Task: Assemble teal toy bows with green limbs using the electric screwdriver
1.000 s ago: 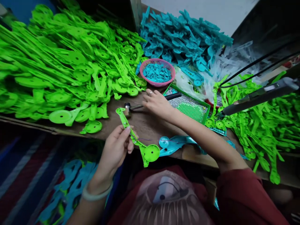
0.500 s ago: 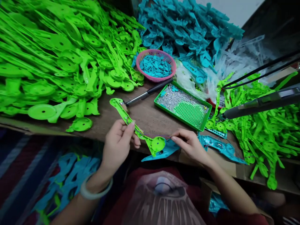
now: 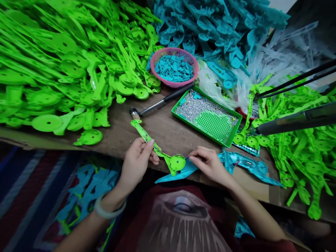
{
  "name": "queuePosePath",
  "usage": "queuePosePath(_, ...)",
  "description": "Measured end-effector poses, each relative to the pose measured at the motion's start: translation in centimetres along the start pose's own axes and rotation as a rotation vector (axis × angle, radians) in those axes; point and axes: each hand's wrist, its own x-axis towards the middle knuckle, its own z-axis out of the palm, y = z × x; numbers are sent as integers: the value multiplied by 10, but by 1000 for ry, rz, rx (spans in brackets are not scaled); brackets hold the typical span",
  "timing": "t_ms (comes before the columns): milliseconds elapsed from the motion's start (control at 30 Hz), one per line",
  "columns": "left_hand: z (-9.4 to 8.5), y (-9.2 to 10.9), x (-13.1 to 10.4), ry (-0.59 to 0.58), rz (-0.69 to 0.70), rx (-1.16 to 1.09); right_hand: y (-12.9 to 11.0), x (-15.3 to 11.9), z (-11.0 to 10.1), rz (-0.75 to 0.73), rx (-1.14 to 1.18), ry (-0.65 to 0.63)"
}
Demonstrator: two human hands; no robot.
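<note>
My left hand [image 3: 136,164] is closed around the middle of a long green plastic part [image 3: 144,133], its thumb on top. One end of this part carries a round disc [image 3: 177,163], toward my right hand [image 3: 210,163]. Thumb and forefinger of that hand pinch a thin, dark purple wire [image 3: 181,155], which runs along the green part. Beneath the disc and my right hand lies a blue plastic part [image 3: 170,176] at the table's front edge. Close by the far end of the green part rests a hammer [image 3: 154,106], handle toward the bowl.
A green tray [image 3: 207,138] of small metal pieces stands ahead, with a pink basket [image 3: 173,84] of blue pieces behind. Green parts [image 3: 65,66] heap on the left and right, blue ones [image 3: 207,28] at the back. A dark tool [image 3: 294,120] reaches in from the right.
The green part has dropped slightly and moved right, uncovering the hammer's head. Both hands keep their grip. The camera view has shifted a little.
</note>
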Motion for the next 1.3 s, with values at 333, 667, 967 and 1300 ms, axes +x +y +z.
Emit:
queuePosePath(333,-3,4,15,-124,-15,175,3,-1,3,-61,-47,-7)
queuePosePath(667,-21,2,-11,15,809,838,-1,-9,8,-322,-266,-15)
queuePosePath(967,-15,-6,-7,-373,948,805,-10,-5,9,-476,-452,-192)
queuePosePath(1300,-6,-17,2,-430,933,673,8,-1,0,-429,-423,-27)
